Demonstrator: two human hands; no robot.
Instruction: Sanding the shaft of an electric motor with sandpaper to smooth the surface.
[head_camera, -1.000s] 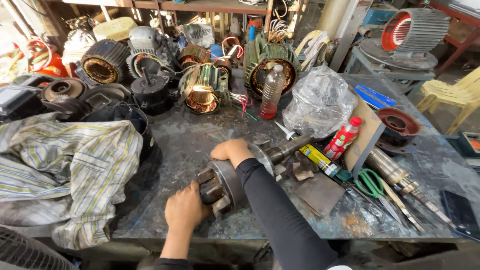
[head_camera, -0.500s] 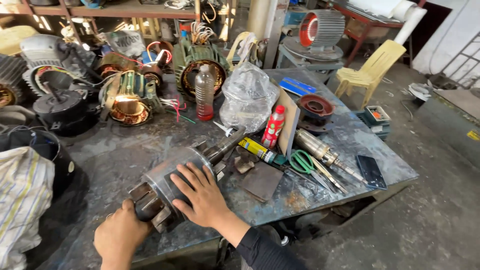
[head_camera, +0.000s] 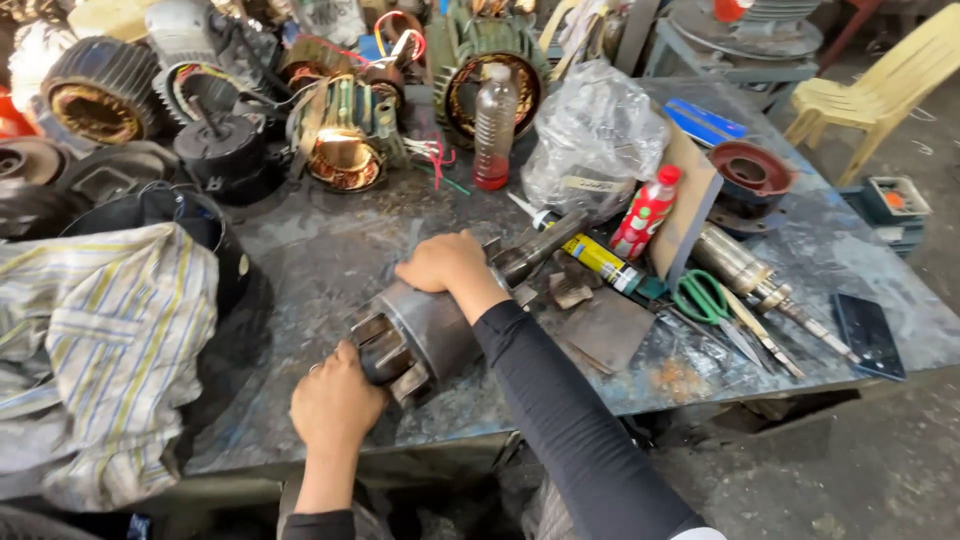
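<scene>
Workbench (head_camera: 330, 250) of dark metal carries a grey motor rotor (head_camera: 425, 335) lying near its front edge. Right hand (head_camera: 445, 262) curls over the rotor's top; left hand (head_camera: 335, 405) grips its finned near end.

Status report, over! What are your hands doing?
Left hand gripping grey metal motor rotor's finned end. Right hand clamped over top. Rotor flat on table. Rusty scraps beside shaft.
</scene>
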